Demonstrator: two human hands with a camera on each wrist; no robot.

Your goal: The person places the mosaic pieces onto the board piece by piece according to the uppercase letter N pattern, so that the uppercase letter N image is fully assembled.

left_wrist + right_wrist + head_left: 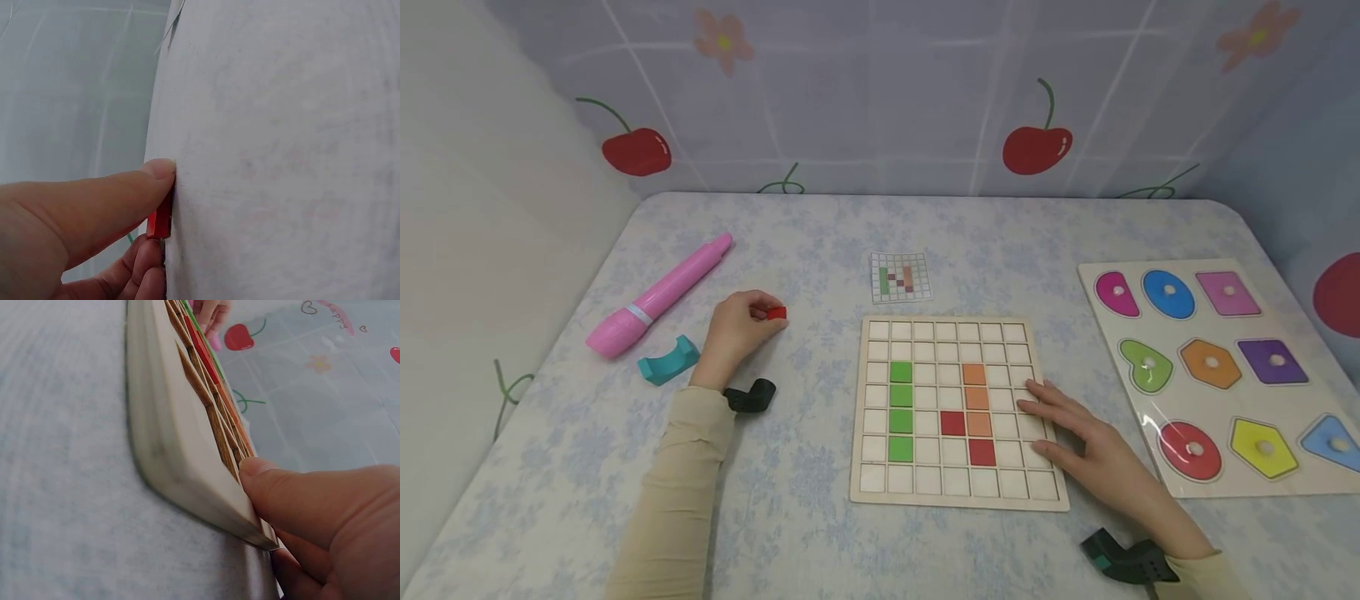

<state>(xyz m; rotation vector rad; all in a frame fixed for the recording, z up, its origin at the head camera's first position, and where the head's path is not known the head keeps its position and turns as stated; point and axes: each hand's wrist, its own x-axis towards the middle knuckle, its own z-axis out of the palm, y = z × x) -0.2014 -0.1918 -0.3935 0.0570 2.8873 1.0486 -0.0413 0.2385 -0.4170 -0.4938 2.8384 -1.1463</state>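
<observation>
At the left of the table my left hand (741, 329) pinches a small red square tile (777, 313) between thumb and fingers, low over the tabletop. The same red tile (160, 219) shows beneath the thumb in the left wrist view. A wooden grid board (857, 417) lies flat in the middle. Set in it are a column of several green tiles (901, 410), three orange tiles (975, 398) one above another, and two red tiles (982, 452) placed diagonally. My right hand (1086, 442) rests on the board's right edge with its fingers extended, thumb (281, 487) on the rim.
Behind the board lies a small pattern card (901, 277) with a coloured grid. A shape puzzle board (1210, 492) with knobbed pieces is at the right. On the left are a pink microphone-shaped toy (658, 296) and a curved teal piece (670, 361). A cherry-patterned wall (880, 100) stands behind.
</observation>
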